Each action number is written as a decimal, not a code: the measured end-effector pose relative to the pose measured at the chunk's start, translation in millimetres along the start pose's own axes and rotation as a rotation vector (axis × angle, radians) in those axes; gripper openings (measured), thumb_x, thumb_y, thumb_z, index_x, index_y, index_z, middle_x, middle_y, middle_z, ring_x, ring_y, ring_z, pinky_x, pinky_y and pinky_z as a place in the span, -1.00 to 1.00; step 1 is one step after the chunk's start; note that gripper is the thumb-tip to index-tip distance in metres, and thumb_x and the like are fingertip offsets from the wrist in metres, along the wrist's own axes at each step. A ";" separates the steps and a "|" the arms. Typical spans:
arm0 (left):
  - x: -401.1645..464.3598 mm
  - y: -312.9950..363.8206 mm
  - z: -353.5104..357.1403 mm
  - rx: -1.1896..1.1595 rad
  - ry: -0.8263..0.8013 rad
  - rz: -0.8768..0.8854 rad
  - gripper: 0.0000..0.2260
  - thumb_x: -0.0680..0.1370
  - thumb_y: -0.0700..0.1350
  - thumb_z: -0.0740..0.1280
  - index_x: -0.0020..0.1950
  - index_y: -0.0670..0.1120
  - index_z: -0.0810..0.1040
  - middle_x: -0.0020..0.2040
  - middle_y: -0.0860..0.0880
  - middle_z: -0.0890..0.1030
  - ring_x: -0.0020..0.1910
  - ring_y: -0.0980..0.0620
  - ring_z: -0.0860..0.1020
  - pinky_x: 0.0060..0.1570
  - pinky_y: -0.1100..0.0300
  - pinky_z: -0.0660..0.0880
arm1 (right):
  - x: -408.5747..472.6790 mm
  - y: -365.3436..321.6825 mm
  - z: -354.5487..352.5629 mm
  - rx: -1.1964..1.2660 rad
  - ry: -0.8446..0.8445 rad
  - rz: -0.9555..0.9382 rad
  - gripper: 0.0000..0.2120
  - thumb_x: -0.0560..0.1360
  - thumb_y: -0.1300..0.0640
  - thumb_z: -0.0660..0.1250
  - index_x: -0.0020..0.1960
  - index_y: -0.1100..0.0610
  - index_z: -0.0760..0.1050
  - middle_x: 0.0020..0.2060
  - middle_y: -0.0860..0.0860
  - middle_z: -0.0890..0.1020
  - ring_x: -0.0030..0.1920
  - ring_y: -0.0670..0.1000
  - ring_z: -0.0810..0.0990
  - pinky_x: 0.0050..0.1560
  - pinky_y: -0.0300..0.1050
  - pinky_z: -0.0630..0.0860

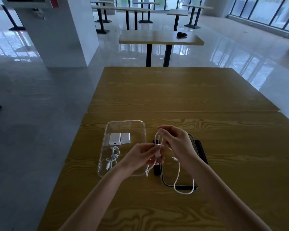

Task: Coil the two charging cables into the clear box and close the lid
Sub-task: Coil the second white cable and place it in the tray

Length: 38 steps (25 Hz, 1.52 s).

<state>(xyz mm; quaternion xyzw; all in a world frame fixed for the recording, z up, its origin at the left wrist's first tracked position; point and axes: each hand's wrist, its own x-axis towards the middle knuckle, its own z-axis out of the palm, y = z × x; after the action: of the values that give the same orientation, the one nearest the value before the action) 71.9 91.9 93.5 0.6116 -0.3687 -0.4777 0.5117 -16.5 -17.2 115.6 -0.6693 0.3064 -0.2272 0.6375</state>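
Note:
The clear box (107, 130) lies open on the wooden table, left of my hands. Inside it are two white charger plugs (115, 139) and one coiled white cable (113, 156). My left hand (140, 158) pinches the second white cable (178, 177) near its plug end, just right of the box's near corner. Above it, my right hand (175, 140) holds a loop of the same cable. The rest of that cable hangs down in a long loop over the lid (200, 147), a clear panel with a black rim lying right of the box.
The table (182, 90) stretches far ahead, with a seam across its middle. Its left edge runs close to the box. Beyond stand other tables, one with a small black object (181, 34), and a white pillar (65, 30) at the left.

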 end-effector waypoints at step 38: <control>-18.5 -16.7 -12.9 0.011 0.089 -0.034 -0.76 0.56 -0.11 0.09 -0.20 -0.07 0.50 -0.37 0.08 0.47 -0.37 0.17 0.40 -0.27 0.35 0.35 | 5.6 16.5 1.1 -0.406 -0.094 -0.278 -0.85 0.42 0.14 0.37 -0.04 0.13 0.46 -0.27 -0.20 0.55 -0.25 -0.38 0.52 -0.19 -0.54 0.42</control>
<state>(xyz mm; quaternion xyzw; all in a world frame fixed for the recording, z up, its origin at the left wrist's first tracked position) 78.6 116.2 81.3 0.6412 -0.3377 -0.4565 0.5162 -13.8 -20.3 98.6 -0.8292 0.2208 -0.2150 0.4662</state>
